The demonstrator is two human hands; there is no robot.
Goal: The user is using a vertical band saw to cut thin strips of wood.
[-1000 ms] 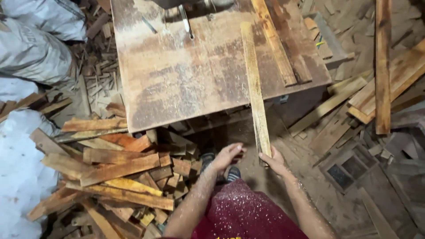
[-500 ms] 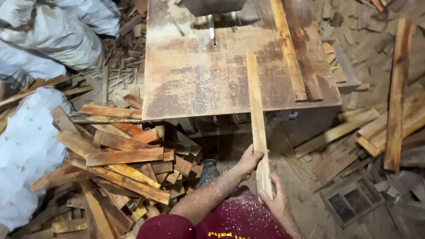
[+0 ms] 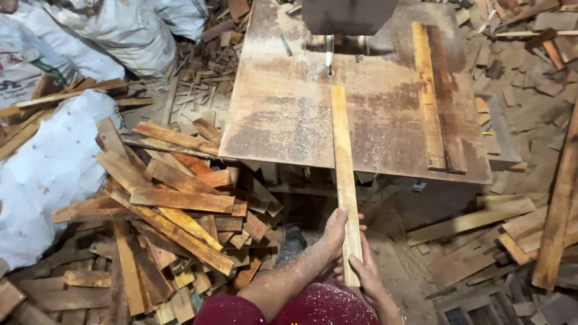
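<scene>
A long pale wooden strip [image 3: 344,162] lies lengthwise on the rusty saw table [image 3: 289,120], its far end close to the thin upright blade [image 3: 329,55]. Its near end hangs over the table's front edge. My left hand [image 3: 334,232] grips that end from the left side. My right hand [image 3: 365,274] holds the very tip from below and the right. Both forearms are dusted with sawdust.
A wooden fence strip [image 3: 428,96] lies along the table's right side. A heap of cut wood pieces [image 3: 168,222] lies at the left, with white sacks [image 3: 54,162] beyond it. Loose planks [image 3: 560,204] and offcuts lie on the dusty floor at the right.
The strip has swung straight and slid forward, so its far end now sits near the blade. My left hand has closed on the strip's near end beside my right hand.
</scene>
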